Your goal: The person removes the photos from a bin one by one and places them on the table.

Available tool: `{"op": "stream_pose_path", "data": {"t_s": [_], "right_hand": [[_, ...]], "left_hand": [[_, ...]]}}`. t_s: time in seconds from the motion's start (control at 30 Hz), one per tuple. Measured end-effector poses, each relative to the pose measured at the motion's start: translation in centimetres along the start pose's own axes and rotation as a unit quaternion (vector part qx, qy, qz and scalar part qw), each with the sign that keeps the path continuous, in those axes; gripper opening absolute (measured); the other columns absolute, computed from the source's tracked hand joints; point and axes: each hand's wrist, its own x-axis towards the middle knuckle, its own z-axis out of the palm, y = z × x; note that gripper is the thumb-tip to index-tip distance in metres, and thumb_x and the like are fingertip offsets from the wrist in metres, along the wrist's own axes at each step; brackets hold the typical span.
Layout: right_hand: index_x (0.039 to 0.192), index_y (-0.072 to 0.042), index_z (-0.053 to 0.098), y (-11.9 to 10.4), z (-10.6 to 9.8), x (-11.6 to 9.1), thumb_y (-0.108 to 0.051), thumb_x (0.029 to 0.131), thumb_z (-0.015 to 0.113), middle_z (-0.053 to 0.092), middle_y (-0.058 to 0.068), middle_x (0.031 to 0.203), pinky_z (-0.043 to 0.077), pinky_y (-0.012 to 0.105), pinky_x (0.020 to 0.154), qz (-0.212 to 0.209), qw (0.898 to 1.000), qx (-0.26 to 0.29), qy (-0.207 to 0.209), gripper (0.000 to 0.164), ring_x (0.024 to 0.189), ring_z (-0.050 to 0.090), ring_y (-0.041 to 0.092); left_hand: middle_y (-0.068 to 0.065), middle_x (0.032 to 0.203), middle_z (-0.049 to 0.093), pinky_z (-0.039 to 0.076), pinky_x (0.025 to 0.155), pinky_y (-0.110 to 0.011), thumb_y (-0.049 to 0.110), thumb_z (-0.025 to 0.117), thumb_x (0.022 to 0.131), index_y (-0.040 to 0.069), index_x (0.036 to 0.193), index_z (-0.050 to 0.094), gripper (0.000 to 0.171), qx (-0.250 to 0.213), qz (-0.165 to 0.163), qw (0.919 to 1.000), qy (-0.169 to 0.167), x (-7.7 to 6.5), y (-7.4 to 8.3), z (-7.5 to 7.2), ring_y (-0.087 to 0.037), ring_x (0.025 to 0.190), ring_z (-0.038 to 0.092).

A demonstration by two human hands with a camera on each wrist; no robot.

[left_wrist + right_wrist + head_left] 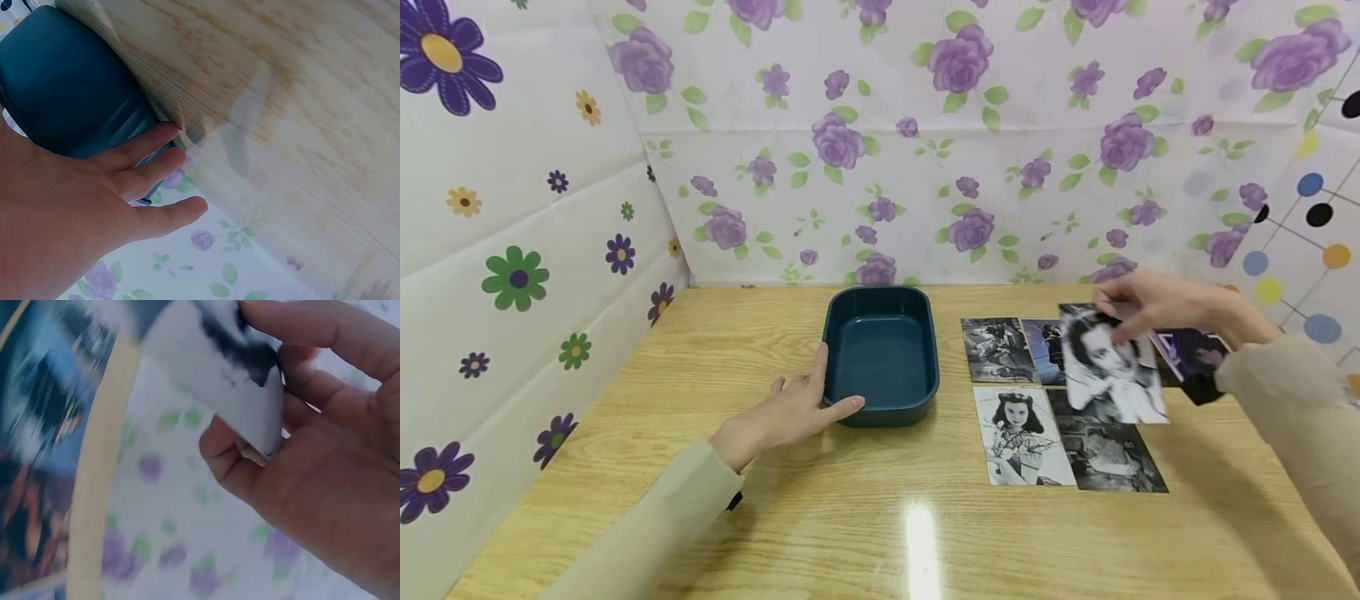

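Note:
A dark teal plastic bin (pixel 887 416) stands on the wooden table, and its inside holds nothing. My left hand (pixel 782 412) rests against the bin's left side and near corner with fingers spread; in the left wrist view the fingers lie along its teal wall (pixel 69 87). At the right, my right hand (pixel 1157 304) pinches a black-and-white portrait photo (pixel 1101 379) by its upper edge, above the other prints. In the right wrist view the photo (pixel 206 381) bends slightly between thumb and fingers.
Photo prints lie in two rows: a dark scene (pixel 997 348), a bluish one (pixel 1045 346) partly covered, a purple one (pixel 1191 354) under the right arm, a portrait (pixel 1022 437) and a grey scene (pixel 1108 458). Flowered sheets (pixel 895 167) hang behind the table.

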Motion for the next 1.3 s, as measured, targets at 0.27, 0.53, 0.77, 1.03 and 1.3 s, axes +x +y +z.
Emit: {"op": "stream_pose_path", "data": {"t_s": [0.27,0.53,0.77,1.03,1.3], "right_hand": [[0.08,0.002,0.036,5.7,1.1,-6.2,-0.001,0.077,0.072,0.024,0.003,0.062,0.033,0.028,0.05,0.048,0.997,0.035,-0.053,0.037,0.05,0.023,0.011],[0.074,0.004,0.034,8.0,3.4,-7.4,0.017,0.064,0.061,0.015,0.005,0.062,0.023,0.027,0.046,0.026,0.998,0.027,-0.048,0.032,0.051,0.015,0.008],[0.074,0.001,0.04,8.4,5.1,-6.9,0.014,0.063,0.061,0.022,-0.005,0.066,0.023,0.025,0.05,0.072,0.997,-0.014,-0.034,0.028,0.054,0.021,0.001],[0.075,-0.007,0.041,8.7,6.3,-6.4,0.007,0.064,0.067,0.031,-0.003,0.071,0.024,0.025,0.056,0.129,0.988,-0.082,-0.007,0.032,0.059,0.028,0.006],[0.074,-0.014,0.042,8.7,7.5,-6.3,-0.005,0.062,0.079,0.033,-0.003,0.07,0.02,0.039,0.07,0.127,0.972,-0.185,0.065,0.04,0.071,0.03,0.017]], "left_hand": [[-0.018,0.156,0.031,0.004,0.112,-0.071,0.081,0.036,0.085,0.015,0.152,-0.022,0.111,0.0,0.0,1.0,0.0,-0.3,-0.1,0.1,-0.038,0.145,0.027],[-0.018,0.156,0.031,0.003,0.112,-0.07,0.081,0.036,0.085,0.016,0.152,-0.022,0.11,-0.001,-0.002,1.0,0.005,-0.4,-0.1,-0.3,-0.038,0.145,0.027],[-0.019,0.155,0.032,0.003,0.112,-0.071,0.081,0.036,0.084,0.016,0.152,-0.022,0.111,0.001,-0.002,1.0,0.001,-0.4,-0.2,-0.2,-0.039,0.146,0.026],[-0.019,0.155,0.032,0.003,0.112,-0.071,0.081,0.036,0.084,0.015,0.152,-0.023,0.111,0.005,-0.001,1.0,0.003,-0.3,-0.3,-0.1,-0.039,0.145,0.027],[-0.018,0.159,0.023,0.001,0.112,-0.071,0.081,0.036,0.084,0.015,0.153,-0.02,0.111,0.009,0.001,1.0,0.004,-0.1,-0.2,-0.2,-0.039,0.148,0.02]]}}
